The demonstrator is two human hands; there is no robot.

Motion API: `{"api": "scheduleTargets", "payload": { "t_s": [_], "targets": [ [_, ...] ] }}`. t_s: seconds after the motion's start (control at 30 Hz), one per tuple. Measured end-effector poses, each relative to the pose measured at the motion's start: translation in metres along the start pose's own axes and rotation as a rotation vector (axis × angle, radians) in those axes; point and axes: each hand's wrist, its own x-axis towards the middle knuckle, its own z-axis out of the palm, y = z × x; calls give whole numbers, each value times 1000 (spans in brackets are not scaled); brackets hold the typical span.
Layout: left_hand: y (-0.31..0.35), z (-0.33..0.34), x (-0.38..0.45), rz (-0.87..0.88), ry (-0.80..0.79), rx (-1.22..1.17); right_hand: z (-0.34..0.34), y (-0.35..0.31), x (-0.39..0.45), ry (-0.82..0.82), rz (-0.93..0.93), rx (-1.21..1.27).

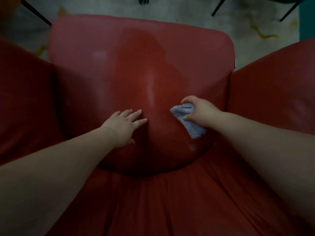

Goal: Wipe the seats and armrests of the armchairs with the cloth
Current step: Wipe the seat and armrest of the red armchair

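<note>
A red leather armchair fills the view, seen from above. Its seat cushion [141,68] lies in the middle, with one armrest [22,92] on the left and the other armrest [279,86] on the right. My right hand [199,111] grips a crumpled light blue cloth [189,121] and holds it against the seat's right part. My left hand [124,125] lies flat on the seat with its fingers spread, a little left of the cloth. A small pale wet mark [191,146] shows on the seat just below the cloth.
Beyond the seat's far edge lies pale patterned floor [255,23]. Thin black furniture legs [219,6] stand at the top right, and another black leg [35,12] at the top left. A teal surface [306,19] borders the right edge.
</note>
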Motion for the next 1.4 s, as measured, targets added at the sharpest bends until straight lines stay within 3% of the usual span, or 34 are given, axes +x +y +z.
{"api": "scheduleTargets", "payload": {
  "t_s": [0.13,0.3,0.43,0.63,0.73,0.87,0.93,1.03,1.17,1.4],
  "targets": [
    [5,12,8,-9,104,-142,24,3,0,124,98,197],
    [28,-3,17,-67,347,-951,45,-19,-11,185,266,747],
    [39,-21,20,-11,330,-1267,48,-41,-22,101,269,1068],
    [43,-30,15,-105,461,-1380,30,-55,-38,-141,195,1304],
    [41,-33,14,-177,500,-1250,20,-55,-40,-160,167,1082],
    [35,-27,15,-173,418,-1112,-4,-31,-23,-45,43,251],
    [34,-21,18,-137,379,-1067,-22,-19,-10,-117,-34,-177],
    [40,-11,28,-57,365,-947,-39,-7,8,-261,-95,-554],
    [57,5,44,8,406,-761,-30,6,9,-334,-141,-756],
    [66,12,47,81,559,-421,-21,22,10,-426,-29,-731]
  ]
}}
